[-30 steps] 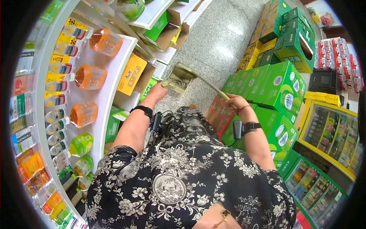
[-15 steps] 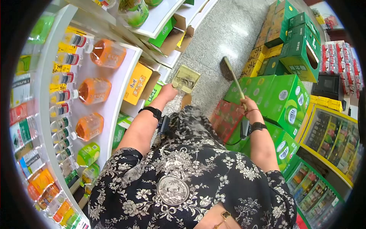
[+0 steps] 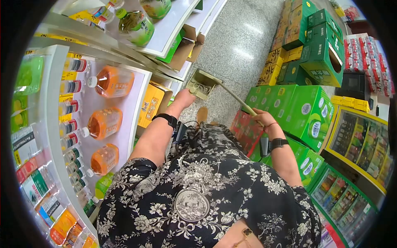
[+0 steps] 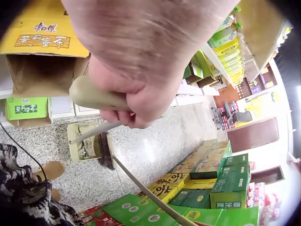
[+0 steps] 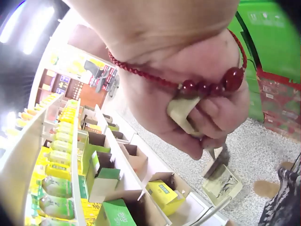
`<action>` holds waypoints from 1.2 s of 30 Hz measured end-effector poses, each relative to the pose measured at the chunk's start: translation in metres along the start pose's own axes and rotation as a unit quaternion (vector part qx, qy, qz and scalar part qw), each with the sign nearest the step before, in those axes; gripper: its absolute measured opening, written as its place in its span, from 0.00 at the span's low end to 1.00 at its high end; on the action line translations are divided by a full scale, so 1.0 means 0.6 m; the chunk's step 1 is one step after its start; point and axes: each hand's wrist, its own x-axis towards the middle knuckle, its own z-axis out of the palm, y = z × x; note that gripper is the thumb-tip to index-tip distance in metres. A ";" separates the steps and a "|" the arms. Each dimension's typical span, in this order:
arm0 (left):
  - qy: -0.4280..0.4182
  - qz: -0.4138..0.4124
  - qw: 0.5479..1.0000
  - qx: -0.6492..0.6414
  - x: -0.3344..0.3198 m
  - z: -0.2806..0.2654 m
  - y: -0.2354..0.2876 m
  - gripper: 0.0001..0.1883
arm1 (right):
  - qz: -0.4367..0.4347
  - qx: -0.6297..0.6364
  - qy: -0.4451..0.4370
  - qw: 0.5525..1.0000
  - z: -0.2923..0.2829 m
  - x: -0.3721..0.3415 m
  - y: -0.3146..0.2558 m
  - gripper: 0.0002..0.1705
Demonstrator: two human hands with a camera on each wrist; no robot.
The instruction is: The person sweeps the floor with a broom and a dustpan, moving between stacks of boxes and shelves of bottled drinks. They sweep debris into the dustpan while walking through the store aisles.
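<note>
My left hand grips the pale handle of a dustpan, its fingers curled round the end in the left wrist view. The dustpan lies on the floor with grey debris in it. My right hand holds the long pale stick of a broom, which slants down to the pan. In the left wrist view the dark broom head stands at the pan's right edge. The right wrist view shows my right hand curled round the stick, with the broom head over the dustpan.
Shelves with orange bottles and an open yellow carton stand at the left. Green cartons and red ones are stacked at the right. Speckled floor runs between them; a brown shoe shows below the pan.
The broom head swung out right of the dustpan half a second ago and is now back at the pan. My right hand has shifted slightly left and down since then.
</note>
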 end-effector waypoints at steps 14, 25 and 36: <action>-0.028 0.004 1.000 -0.003 0.041 -0.023 0.019 0.18 | -0.010 0.092 0.165 0.982 -0.071 0.076 -0.020 0.36; -0.024 0.011 1.000 0.015 0.076 -0.030 0.036 0.17 | 0.004 0.080 0.074 0.994 -0.048 0.062 -0.019 0.34; -0.010 -0.017 1.000 0.011 0.122 -0.032 0.100 0.16 | -0.022 0.004 0.024 0.999 -0.123 0.091 -0.109 0.32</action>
